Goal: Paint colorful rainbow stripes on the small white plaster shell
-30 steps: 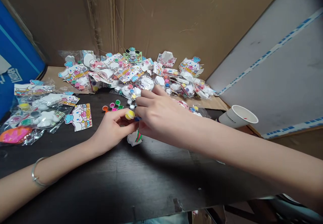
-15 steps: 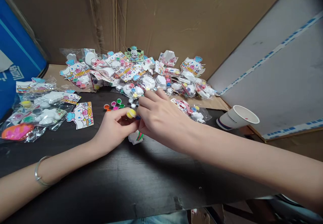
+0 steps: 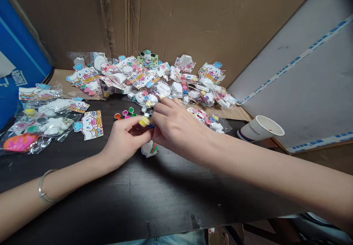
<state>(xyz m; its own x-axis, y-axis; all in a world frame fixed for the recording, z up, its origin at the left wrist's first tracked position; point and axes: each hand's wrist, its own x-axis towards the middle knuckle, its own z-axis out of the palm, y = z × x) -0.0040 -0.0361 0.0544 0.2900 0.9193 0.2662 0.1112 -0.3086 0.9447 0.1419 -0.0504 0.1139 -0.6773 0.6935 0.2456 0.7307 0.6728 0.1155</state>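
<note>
Between the fingers of my left hand is a yellow paint pot, with a bit of blue beside it, perhaps a joined pot. My right hand is closed against the same pots, its fingertips mostly hidden behind its own knuckles. Just below the hands lies a white shell figure with green and red stripes painted on it. Small open paint pots in orange, pink and green lie on the dark table beyond my left hand, and a white pot is close to my fingers.
Along the cardboard wall stretches a heap of bagged white figures with paints and cartoon cards. More bags lie at the left, near a loose cartoon card. A paper cup stands at the right.
Both hands stay together at the paint pots. The yellow pot has tilted slightly between the fingers. The whole view has shifted a little; the things on the table lie as before.
</note>
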